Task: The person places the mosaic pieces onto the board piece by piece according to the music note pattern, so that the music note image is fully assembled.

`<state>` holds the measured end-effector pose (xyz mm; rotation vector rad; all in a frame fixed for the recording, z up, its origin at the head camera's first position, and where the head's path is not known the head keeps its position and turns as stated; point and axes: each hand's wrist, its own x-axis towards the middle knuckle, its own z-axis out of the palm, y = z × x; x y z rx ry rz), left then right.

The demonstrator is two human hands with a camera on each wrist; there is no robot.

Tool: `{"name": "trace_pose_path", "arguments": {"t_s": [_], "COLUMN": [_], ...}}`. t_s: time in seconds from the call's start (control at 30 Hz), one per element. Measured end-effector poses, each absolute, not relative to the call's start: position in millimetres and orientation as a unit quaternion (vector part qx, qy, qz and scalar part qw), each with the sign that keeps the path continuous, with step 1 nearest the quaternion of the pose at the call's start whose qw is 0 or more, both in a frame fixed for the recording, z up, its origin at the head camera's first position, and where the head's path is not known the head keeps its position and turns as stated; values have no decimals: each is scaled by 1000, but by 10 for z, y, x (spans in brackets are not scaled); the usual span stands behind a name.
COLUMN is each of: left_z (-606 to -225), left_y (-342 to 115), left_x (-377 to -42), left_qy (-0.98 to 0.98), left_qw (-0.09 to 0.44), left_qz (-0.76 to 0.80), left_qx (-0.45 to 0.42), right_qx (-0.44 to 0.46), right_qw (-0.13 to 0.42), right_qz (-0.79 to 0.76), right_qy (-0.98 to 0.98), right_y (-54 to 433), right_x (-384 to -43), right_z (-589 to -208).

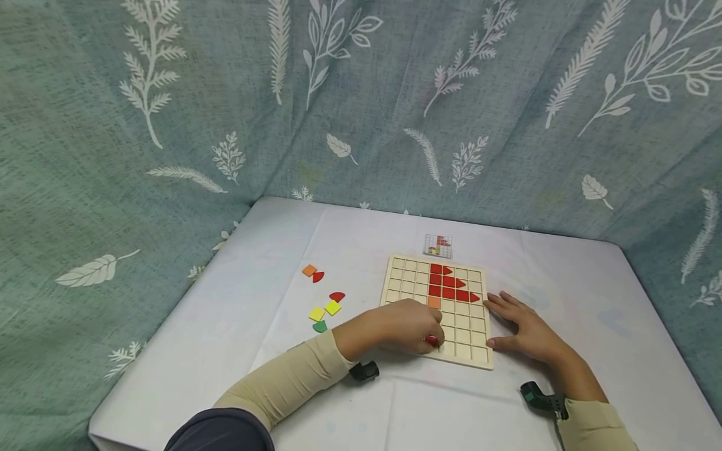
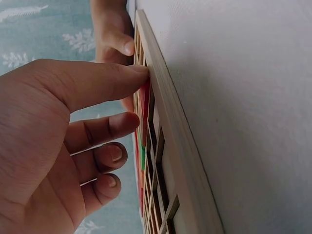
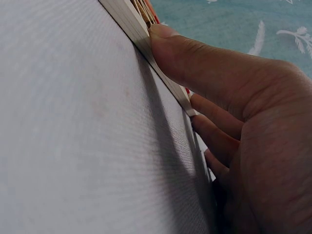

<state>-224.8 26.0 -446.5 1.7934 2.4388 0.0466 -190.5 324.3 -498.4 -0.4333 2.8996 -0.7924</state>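
Observation:
A wooden grid board point(image 1: 472, 362) lies on the white-covered table. Red square and pointed tiles point(image 1: 448, 292) fill parts of its upper rows, with an orange tile point(image 1: 434, 302) below them. My left hand point(image 1: 407, 324) reaches over the lower left of the board and pinches a red tile point(image 1: 432, 340) between thumb and index finger. In the left wrist view this red tile point(image 2: 145, 95) sits low at the grid, just under the thumb tip. My right hand point(image 1: 527, 331) rests beside the board, its thumb point(image 3: 170, 48) and extended fingers touching the right edge.
Left of the board lie loose tiles: an orange square point(image 1: 309, 270), red rounded pieces point(image 1: 337, 296), yellow squares point(image 1: 317, 314) and a green rounded piece point(image 1: 319, 326). A small pattern card point(image 1: 438, 246) lies behind the board. A patterned curtain point(image 1: 361, 113) hangs behind the table.

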Motion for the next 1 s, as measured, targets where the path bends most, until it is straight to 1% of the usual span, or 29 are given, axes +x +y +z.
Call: {"name": "trace_pose_path", "arguments": {"t_s": [0.23, 0.33, 0.53, 1.0], "left_z": [-4490, -4506, -4512, -4504], "left_y": [245, 255, 282, 306], "left_x": [-2292, -2306, -2322, -2331], "left_qy": [797, 794, 783, 785], "left_qw": [90, 85, 58, 81], "left_qz": [32, 31, 22, 23], "left_qx": [596, 601, 619, 614], "right_qx": [-140, -141, -146, -140], "right_qw": [52, 51, 51, 52], "right_qz": [-258, -257, -260, -264], "right_qy": [955, 955, 953, 953], "right_y": [3247, 3249, 3252, 3233], "right_x": [-1905, -1909, -1911, -1898], "right_z": [-4995, -4995, -4994, -4995]}}
